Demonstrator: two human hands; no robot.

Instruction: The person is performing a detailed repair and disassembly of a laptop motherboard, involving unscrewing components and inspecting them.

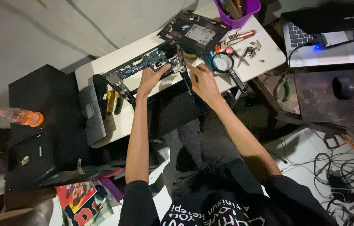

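An opened laptop base with a blue circuit board [145,62] lies on a small white table [118,121]. My left hand [151,78] rests on the board, fingers stretched toward its right end. My right hand [202,79] hovers just right of the board with fingertips pinched at its edge; whether it holds a small part or tool I cannot tell. A dark removed laptop cover [193,32] lies beyond the board.
A magnifying glass [225,62], small tools, a purple tool cup [237,10] and yellow-handled pliers [111,100] sit on the table. A running laptop [332,37] and mouse [343,87] stand right. Black cases and an orange-capped bottle [20,116] stand left. Cables lie lower right.
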